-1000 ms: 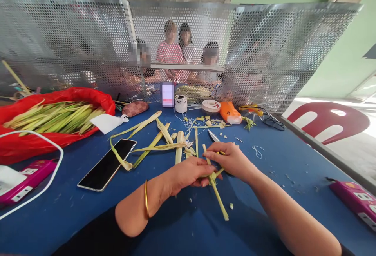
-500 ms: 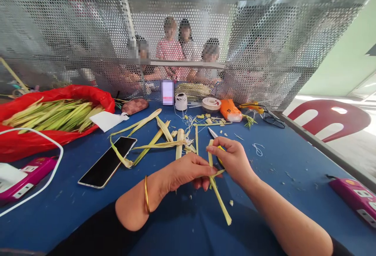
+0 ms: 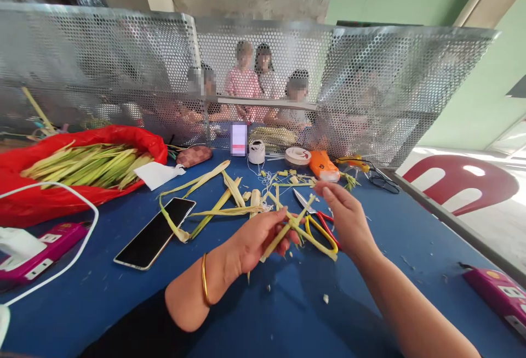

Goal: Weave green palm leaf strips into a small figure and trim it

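Observation:
My left hand [image 3: 257, 236] is closed on a crossed bundle of yellow-green leaf strips [image 3: 296, 225] held just above the blue table [image 3: 255, 314]. My right hand [image 3: 348, 216] is beside it on the right, fingers loosely spread, its fingertips at the upper end of one strip and holding nothing. Scissors with red and yellow handles [image 3: 318, 221] lie on the table under and between the hands. More loose leaf strips [image 3: 217, 204] lie scattered just beyond my left hand.
A black phone [image 3: 155, 233] lies to the left. A red bag of green leaves [image 3: 78, 169] sits far left, near a pink power strip [image 3: 39, 248] with a white cable. Thread spool [image 3: 257, 151], tape roll [image 3: 298, 157], orange tool [image 3: 324, 165] stand before the perforated metal screen [image 3: 370, 89]. People sit behind it.
My left hand has lifted and tilted the strip bundle. My right hand let go of the strip and opened, moving up and right. The scissors have come into view.

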Demonstrator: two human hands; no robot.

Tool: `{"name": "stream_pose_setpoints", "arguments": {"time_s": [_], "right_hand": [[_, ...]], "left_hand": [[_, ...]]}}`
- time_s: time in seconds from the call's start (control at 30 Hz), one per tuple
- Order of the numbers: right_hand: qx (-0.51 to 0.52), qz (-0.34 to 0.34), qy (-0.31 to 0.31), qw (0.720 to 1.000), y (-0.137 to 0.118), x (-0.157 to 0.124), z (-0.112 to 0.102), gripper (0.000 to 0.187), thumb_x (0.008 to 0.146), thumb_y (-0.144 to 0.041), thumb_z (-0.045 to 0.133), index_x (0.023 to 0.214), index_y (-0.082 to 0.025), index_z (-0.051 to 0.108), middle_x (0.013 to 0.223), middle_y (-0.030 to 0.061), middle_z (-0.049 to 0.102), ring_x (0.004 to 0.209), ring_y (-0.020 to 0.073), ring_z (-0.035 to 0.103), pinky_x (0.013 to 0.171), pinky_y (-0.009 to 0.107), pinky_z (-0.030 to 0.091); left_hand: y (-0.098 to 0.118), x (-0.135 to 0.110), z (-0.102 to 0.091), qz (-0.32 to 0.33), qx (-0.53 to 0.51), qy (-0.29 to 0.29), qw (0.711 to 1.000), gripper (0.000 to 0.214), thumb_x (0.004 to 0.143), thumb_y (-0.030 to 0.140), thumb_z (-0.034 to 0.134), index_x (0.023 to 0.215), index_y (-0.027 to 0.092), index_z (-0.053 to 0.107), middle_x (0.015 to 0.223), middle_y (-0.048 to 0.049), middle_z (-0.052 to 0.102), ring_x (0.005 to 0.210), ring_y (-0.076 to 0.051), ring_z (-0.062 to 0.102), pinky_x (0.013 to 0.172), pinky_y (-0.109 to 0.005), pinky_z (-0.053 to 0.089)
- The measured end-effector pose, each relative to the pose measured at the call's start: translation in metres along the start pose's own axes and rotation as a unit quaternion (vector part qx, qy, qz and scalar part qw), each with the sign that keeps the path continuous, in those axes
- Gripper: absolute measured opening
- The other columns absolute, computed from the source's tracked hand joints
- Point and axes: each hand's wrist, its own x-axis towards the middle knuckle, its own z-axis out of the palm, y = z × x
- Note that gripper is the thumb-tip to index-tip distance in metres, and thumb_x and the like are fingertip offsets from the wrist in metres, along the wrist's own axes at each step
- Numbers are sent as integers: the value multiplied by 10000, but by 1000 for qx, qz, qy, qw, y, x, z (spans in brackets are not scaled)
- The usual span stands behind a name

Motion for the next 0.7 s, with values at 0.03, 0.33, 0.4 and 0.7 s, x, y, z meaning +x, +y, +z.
{"name": "stream_pose_setpoints", "arguments": {"time_s": [0.03,0.33,0.4,0.7], "right_hand": [[14,35,-62,997,0,-1,1,382,791,-526,610,946,-192,712,950,80,723,972,264,624,903,397,436],[-61,-34,-251,965,-1,-32,25,315,890,-441,531,818,-186,700,671,15,626,649,162,552,625,264,432],[-123,-71,-225,964,1,-31,23,319,905,-404,509,750,-180,674,630,6,590,607,151,519,580,258,394],[-105,-24,-268,957,1,-27,23,331,888,-350,486,617,-187,583,544,-19,556,524,119,449,526,249,330]], "left_hand": [[2,0,-2,4,-25,13,1000,392,833,462,586,971,112,698,684,-25,612,520,-78,505,508,-204,403],[7,0,-6,-29,-172,30,984,100,856,209,610,842,115,640,585,34,542,419,-32,463,421,-143,352],[5,1,-7,-34,-199,16,979,109,883,181,568,894,104,645,580,33,542,422,-37,481,434,-146,385],[3,8,-14,-56,-308,22,950,234,961,134,411,852,93,614,434,103,353,304,-17,359,391,-134,359]]}}
